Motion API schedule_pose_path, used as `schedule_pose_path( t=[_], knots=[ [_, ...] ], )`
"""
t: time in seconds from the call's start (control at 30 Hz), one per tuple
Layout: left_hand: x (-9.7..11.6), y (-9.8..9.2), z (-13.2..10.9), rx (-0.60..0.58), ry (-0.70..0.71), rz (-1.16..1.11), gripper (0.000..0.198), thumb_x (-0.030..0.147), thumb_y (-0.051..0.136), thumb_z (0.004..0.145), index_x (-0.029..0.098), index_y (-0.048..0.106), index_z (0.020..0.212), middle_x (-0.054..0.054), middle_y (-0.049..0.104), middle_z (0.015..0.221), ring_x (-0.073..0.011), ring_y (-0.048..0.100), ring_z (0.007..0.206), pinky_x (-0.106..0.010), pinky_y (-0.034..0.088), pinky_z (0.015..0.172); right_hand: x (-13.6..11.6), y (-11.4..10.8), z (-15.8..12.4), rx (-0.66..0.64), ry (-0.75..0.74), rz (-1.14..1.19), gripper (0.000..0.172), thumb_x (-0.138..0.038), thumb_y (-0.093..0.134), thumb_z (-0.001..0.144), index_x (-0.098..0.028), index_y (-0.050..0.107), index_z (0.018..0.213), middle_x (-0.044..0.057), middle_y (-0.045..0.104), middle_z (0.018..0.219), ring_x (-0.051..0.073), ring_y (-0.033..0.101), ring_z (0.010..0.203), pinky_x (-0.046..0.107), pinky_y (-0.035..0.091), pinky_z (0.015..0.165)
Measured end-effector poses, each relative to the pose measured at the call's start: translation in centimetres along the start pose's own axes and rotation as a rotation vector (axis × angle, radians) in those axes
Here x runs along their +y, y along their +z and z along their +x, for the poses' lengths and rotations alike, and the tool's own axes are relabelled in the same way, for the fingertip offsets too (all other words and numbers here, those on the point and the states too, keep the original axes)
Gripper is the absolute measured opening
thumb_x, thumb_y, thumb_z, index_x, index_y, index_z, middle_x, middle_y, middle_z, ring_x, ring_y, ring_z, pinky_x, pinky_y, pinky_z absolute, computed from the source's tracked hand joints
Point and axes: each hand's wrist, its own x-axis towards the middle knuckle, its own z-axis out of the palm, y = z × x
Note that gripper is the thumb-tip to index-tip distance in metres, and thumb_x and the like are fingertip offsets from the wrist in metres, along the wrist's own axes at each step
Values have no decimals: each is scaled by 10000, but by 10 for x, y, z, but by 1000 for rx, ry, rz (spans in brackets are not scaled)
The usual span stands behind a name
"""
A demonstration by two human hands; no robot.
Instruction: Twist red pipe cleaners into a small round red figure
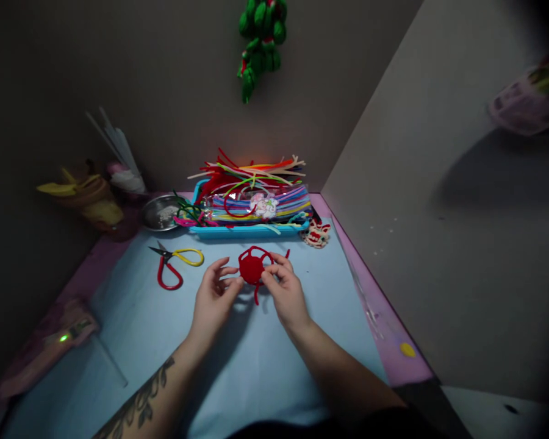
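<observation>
A round red piece (251,269) made of fuzzy stems is held up over the blue cloth, with loops around its upper side and loose ends at the right and below. My left hand (216,299) pinches its left edge between thumb and fingers. On the opposite side, my right hand (285,291) grips the red piece near its right edge, thumb in front. Scissors (166,256) with one red and one yellow handle lie part-open on the cloth to the left of my hands.
Behind my hands stands a blue tray (251,231) of colourful stems. A metal dish (152,214) sits to its left, a red-and-white ornament (316,234) at its right corner. The glue gun (68,335) lies front left; pots (91,201) stand back left.
</observation>
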Motion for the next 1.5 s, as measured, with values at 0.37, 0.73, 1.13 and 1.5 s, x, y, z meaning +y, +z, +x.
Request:
schedule_pose_path(
  t=[0.37,0.73,1.13,1.5],
  knots=[
    [0,4,1,-115,-300,-258,689,180,868,555,187,547,1164,-51,733,850,-165,686,705,-244,504,632,-13,-1,-2,-48,-13,-79,92,-255,641,771,-213,665,691,85,562,1211,240,535,1176,395,379,1028],
    [-2,7,-1,-45,-378,-298,672,109,830,594,194,528,1188,-30,716,779,-110,634,571,-166,466,488,-12,4,-9,12,-145,-180,78,-223,620,797,-237,660,863,80,550,1221,225,524,1179,409,383,1041],
    [-4,5,-1,-67,-384,-314,676,118,830,604,196,513,1196,-1,706,745,-81,603,516,-148,483,463,-10,0,-6,-21,-144,-249,57,-241,647,799,-240,699,776,72,562,1237,249,515,1189,429,375,1038],
    [-12,5,0,-102,-311,-252,715,170,848,601,177,473,1210,-34,729,807,-96,635,598,-146,477,492,4,4,-2,-143,71,-106,114,-265,593,794,-212,661,720,91,565,1226,241,538,1183,399,376,1035]
  ],
)
